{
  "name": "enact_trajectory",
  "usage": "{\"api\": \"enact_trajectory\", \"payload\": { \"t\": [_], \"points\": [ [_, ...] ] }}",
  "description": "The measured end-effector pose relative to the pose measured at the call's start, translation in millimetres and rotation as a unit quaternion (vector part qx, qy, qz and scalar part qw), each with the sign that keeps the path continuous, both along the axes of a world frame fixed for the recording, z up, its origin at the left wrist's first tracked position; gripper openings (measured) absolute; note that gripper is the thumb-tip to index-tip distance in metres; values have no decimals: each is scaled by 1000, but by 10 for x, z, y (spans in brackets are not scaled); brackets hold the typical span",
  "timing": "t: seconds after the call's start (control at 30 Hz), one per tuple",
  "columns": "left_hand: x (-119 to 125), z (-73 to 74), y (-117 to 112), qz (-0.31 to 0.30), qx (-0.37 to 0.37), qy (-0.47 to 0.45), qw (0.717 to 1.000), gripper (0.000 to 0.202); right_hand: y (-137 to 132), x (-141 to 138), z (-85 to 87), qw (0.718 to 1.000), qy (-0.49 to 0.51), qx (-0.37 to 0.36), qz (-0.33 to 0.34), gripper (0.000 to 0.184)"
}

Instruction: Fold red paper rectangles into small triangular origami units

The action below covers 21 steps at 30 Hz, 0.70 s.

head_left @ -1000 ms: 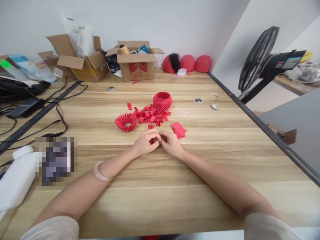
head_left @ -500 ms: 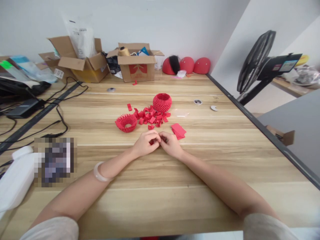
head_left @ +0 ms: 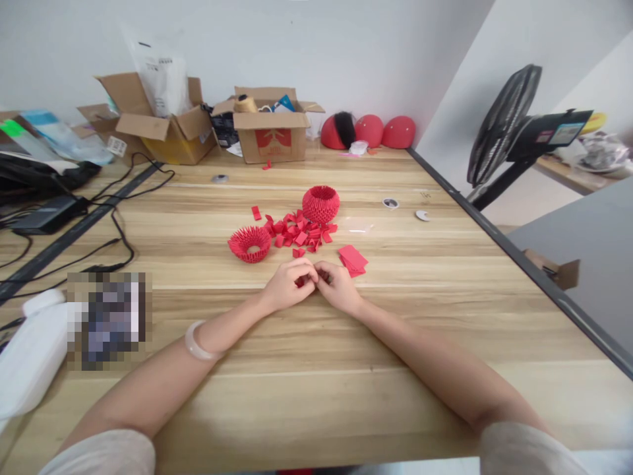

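My left hand [head_left: 291, 284] is closed, with a bit of red paper [head_left: 299, 282] showing inside its curled fingers. Its fingertips meet those of my right hand [head_left: 338, 286], which is pinched; whatever lies between the right fingers is hidden. Just beyond my right hand lies a small stack of red paper slips [head_left: 352, 258]. A pile of folded red paper pieces [head_left: 301, 231] spreads out ahead of both hands. Left of the pile sits a flared red paper ring [head_left: 250, 244]. Behind it stands a rounder red paper bowl [head_left: 321, 204] with an open top.
Two open cardboard boxes [head_left: 275, 142] stand along the wall, near several red domes [head_left: 399, 132]. Black cables [head_left: 121, 237] and a white bottle [head_left: 34, 356] occupy the left side. A tape roll [head_left: 390, 203] lies right of the bowl. A black fan [head_left: 504, 125] stands beyond the right edge.
Both hands stay together in the same place, with hardly any finger movement visible. The fan head has shifted slightly left in view.
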<state>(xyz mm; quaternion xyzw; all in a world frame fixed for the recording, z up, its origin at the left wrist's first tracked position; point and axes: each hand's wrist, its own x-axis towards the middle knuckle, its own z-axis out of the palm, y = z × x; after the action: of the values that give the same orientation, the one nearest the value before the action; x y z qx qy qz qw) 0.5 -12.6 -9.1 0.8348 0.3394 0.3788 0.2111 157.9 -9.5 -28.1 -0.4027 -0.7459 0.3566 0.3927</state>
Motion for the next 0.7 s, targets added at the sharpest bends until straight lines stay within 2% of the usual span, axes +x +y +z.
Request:
{"api": "enact_trajectory", "payload": {
  "t": [0.7],
  "points": [
    [-9, -31, 13, -3, -14, -2, 1000, 10, 0, -4, 2, 1000, -3, 4, -2, 16]
  ]
}}
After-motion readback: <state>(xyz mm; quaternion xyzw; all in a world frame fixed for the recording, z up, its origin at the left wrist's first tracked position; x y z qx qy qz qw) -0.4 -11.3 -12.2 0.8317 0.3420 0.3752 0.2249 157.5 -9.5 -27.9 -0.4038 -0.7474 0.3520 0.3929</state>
